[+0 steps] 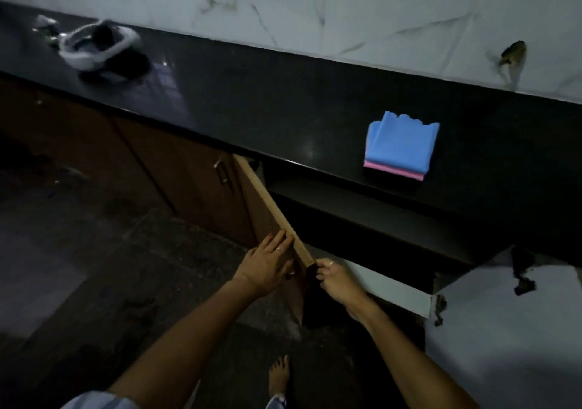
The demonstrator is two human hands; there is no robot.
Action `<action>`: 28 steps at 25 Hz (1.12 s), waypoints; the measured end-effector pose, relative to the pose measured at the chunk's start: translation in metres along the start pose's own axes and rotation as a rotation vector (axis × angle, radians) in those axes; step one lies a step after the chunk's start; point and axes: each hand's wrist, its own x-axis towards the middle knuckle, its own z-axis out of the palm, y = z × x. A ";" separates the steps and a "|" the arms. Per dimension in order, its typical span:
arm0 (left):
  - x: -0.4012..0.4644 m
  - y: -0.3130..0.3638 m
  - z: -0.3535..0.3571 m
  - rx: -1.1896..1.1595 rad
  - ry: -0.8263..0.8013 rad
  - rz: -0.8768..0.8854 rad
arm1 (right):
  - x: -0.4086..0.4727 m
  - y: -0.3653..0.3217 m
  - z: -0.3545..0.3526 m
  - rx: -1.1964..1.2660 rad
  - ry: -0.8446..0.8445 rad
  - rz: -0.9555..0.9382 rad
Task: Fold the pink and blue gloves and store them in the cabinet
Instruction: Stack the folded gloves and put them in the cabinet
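The folded blue glove (401,144) lies on the folded pink glove (393,169), stacked near the front edge of the black countertop (252,106) at the right. Below the counter a brown cabinet door (274,210) stands swung open towards me. My left hand (267,264) rests on the door's outer face with its fingers along the top edge. My right hand (335,278) grips the door's near corner from the inner side. The cabinet's inside (362,219) is dark, with a shelf just visible.
A white and black headset-like object (97,46) sits at the counter's far left. A closed cabinet door with a metal handle (222,172) is left of the open one. A white panel (504,330) stands at the right. My bare foot (278,377) is on the dark floor.
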 end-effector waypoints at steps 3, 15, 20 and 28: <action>-0.039 -0.025 0.002 -0.025 -0.002 -0.088 | -0.008 0.001 0.043 -0.058 -0.117 0.004; -0.126 -0.133 -0.026 -0.187 0.094 -0.348 | 0.010 -0.052 0.206 -0.252 -0.472 -0.079; -0.141 -0.189 -0.036 -0.179 0.109 -0.480 | 0.038 -0.080 0.267 -0.298 -0.550 -0.101; -0.134 -0.209 -0.039 -0.016 0.080 -0.585 | 0.067 -0.102 0.278 -0.582 -0.582 -0.151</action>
